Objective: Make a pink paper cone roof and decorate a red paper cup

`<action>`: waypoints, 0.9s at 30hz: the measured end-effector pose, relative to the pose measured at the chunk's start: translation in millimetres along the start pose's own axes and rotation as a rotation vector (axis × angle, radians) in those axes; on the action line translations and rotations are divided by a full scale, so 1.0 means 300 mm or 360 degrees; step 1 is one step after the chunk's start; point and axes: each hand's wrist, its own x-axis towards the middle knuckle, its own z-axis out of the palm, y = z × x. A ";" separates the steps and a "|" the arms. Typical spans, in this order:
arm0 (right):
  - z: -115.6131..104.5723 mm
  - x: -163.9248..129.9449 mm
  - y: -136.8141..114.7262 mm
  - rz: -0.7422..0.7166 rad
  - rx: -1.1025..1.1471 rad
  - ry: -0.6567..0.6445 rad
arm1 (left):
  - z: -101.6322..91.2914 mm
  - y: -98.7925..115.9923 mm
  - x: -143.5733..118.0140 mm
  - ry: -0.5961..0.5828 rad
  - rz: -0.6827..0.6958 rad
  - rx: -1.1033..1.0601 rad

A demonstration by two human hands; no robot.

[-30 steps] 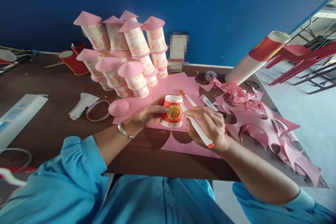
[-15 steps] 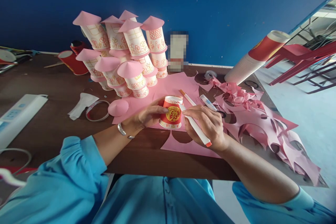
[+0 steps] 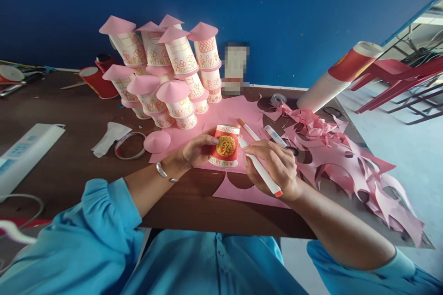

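My left hand (image 3: 198, 150) grips a red paper cup (image 3: 226, 146) with a yellow round emblem and white bands bearing drawn marks. The cup is held upside down, slightly tilted, over pink paper (image 3: 228, 110). In my right hand (image 3: 275, 166) is a white marker (image 3: 261, 170) with an orange end, its tip close to the cup's upper right edge; whether it touches I cannot tell. Behind the hands lie a second marker (image 3: 249, 129) with an orange-brown end and a white tube (image 3: 275, 136) with blue print. A pink paper cone (image 3: 157, 141) rests left of my left hand.
Stacked decorated cups with pink cone roofs (image 3: 178, 55) stand at the back left. Pink paper scraps (image 3: 346, 161) cover the right side, below a leaning stack of cups (image 3: 332, 83). A tape roll (image 3: 130, 145) and a power strip (image 3: 31, 156) lie left.
The cup has turned and tilted in my left hand, its emblem shifting left. My right hand with the marker has moved slightly right, away from the cup's rim.
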 end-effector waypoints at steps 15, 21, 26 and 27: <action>0.014 -0.013 -0.002 0.0025 0.0065 -0.0026 | 0.023 0.015 -0.012 0.0117 -0.0183 0.0237; 0.011 -0.019 0.007 0.0042 0.0079 -0.0052 | 0.019 0.008 -0.013 0.0154 -0.0153 0.0273; 0.009 -0.014 0.004 0.0033 0.0071 -0.0065 | 0.013 0.004 -0.011 0.0106 -0.0152 0.0275; 0.009 -0.011 0.004 0.0030 0.0063 -0.0066 | 0.012 0.004 -0.011 0.0092 -0.0149 0.0273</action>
